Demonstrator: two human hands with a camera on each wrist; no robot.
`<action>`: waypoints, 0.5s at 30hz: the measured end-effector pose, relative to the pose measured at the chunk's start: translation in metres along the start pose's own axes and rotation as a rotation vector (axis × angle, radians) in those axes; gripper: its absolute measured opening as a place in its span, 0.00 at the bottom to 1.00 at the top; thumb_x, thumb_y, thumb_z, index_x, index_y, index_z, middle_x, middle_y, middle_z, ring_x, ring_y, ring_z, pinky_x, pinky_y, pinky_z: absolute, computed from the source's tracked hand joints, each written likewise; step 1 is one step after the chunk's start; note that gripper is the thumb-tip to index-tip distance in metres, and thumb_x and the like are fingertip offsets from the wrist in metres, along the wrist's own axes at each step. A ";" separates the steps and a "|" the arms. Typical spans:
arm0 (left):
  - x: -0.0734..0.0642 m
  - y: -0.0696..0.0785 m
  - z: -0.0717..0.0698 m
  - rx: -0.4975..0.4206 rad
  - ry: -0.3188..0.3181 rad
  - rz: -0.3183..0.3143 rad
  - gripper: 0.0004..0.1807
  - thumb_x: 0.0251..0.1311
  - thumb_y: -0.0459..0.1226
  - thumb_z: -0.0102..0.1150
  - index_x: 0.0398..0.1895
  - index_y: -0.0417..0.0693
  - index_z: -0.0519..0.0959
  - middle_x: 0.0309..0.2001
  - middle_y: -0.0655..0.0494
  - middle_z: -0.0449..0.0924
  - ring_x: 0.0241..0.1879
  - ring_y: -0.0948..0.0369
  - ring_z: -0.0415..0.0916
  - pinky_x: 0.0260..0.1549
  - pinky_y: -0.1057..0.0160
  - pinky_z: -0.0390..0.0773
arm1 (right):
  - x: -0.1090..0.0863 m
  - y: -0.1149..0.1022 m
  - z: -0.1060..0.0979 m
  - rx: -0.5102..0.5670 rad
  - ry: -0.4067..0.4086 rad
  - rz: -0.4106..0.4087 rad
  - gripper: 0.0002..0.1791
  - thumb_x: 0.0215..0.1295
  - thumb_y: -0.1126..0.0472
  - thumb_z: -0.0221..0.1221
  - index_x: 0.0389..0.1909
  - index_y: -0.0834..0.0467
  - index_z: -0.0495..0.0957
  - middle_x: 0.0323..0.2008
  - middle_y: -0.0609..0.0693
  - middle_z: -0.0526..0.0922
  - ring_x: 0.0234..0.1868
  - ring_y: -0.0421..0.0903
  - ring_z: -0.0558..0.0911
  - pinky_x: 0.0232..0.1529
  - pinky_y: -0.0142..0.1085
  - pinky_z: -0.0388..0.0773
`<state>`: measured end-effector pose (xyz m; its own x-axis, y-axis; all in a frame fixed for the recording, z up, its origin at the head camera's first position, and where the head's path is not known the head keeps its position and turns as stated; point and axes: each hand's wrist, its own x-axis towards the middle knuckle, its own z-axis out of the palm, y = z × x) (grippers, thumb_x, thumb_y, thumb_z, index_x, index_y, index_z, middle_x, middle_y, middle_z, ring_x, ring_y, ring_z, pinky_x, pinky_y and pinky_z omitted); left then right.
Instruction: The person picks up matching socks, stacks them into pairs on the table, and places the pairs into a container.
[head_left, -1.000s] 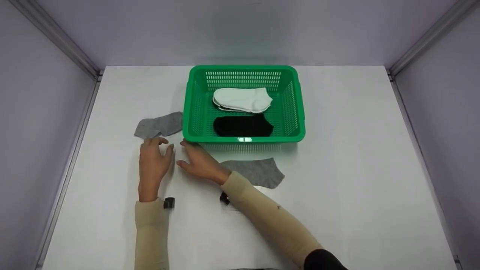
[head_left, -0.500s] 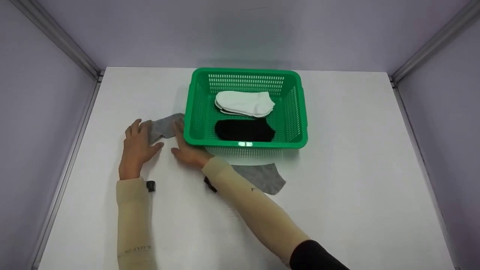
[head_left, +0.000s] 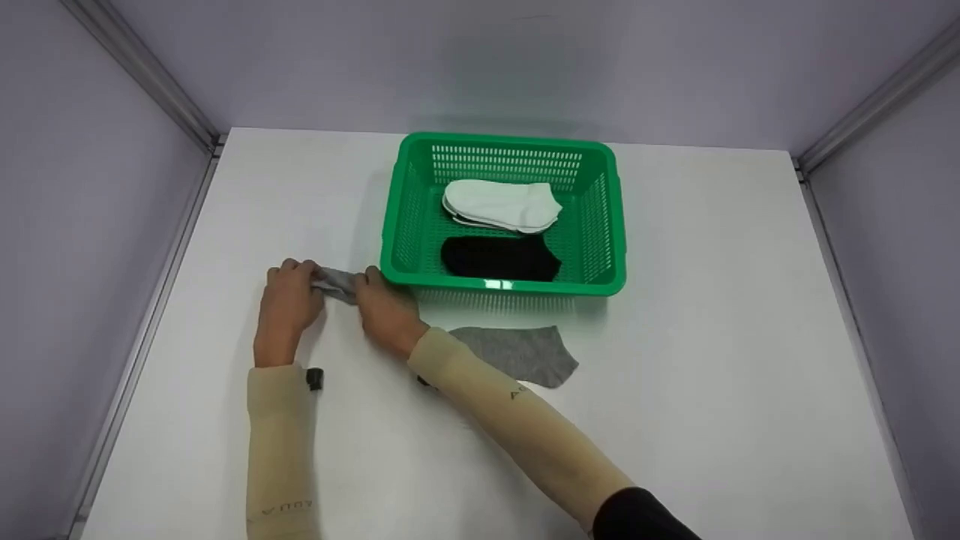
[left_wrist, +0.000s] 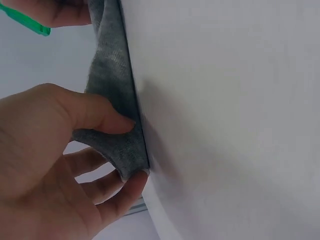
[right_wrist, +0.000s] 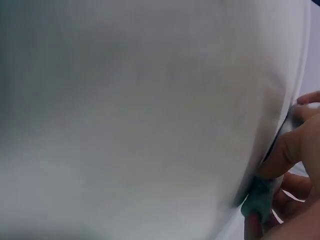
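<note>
Between my two hands a grey sock (head_left: 337,285) is held at both ends, just left of the basket's near corner. My left hand (head_left: 289,304) pinches its left end; in the left wrist view the thumb lies on the sock (left_wrist: 117,65) and the fingers curl beneath it. At the other end my right hand (head_left: 388,311) grips the sock with bent fingers. The right wrist view shows that hand (right_wrist: 300,165) at the edge, with part of the sock (right_wrist: 259,200) between thumb and fingers. A second grey sock (head_left: 525,352) lies flat, partly covered by my right forearm.
A green plastic basket (head_left: 504,287) stands at the back middle of the white table (head_left: 712,337). Inside it, white socks (head_left: 499,204) lie stacked behind a black sock (head_left: 499,257). Pale walls (head_left: 510,67) enclose the table's back and sides.
Both hands reached forward to the grey sock on the left, then took hold of its ends. The sock has been drawn toward the front, away from the basket's left side.
</note>
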<state>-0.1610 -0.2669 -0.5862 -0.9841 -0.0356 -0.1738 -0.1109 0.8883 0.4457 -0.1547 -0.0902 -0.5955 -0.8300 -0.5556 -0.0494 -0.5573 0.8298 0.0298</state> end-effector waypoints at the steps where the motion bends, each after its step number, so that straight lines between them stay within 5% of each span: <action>1: -0.002 0.000 0.000 -0.004 0.000 0.003 0.17 0.68 0.26 0.51 0.56 0.33 0.81 0.58 0.30 0.77 0.62 0.32 0.70 0.60 0.35 0.75 | -0.001 -0.004 -0.001 0.138 0.034 0.047 0.13 0.78 0.57 0.57 0.58 0.55 0.78 0.50 0.49 0.83 0.53 0.43 0.80 0.50 0.30 0.80; 7: -0.015 0.003 -0.005 -0.048 -0.037 0.066 0.16 0.69 0.26 0.50 0.53 0.31 0.84 0.51 0.31 0.82 0.55 0.35 0.77 0.56 0.38 0.77 | -0.012 -0.011 -0.015 0.153 -0.056 0.040 0.10 0.78 0.52 0.59 0.51 0.52 0.82 0.47 0.47 0.86 0.52 0.47 0.79 0.53 0.42 0.77; 15: -0.047 0.025 -0.013 -0.263 -0.022 0.109 0.12 0.69 0.28 0.57 0.50 0.39 0.86 0.51 0.40 0.84 0.54 0.44 0.78 0.57 0.43 0.76 | -0.056 0.028 -0.044 0.380 -0.036 0.016 0.09 0.78 0.65 0.56 0.49 0.55 0.84 0.45 0.51 0.86 0.47 0.49 0.83 0.46 0.42 0.82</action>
<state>-0.1196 -0.2487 -0.5560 -0.9893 0.0662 -0.1304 -0.0397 0.7366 0.6752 -0.1249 -0.0379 -0.5477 -0.8334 -0.5457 -0.0873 -0.4896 0.8024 -0.3413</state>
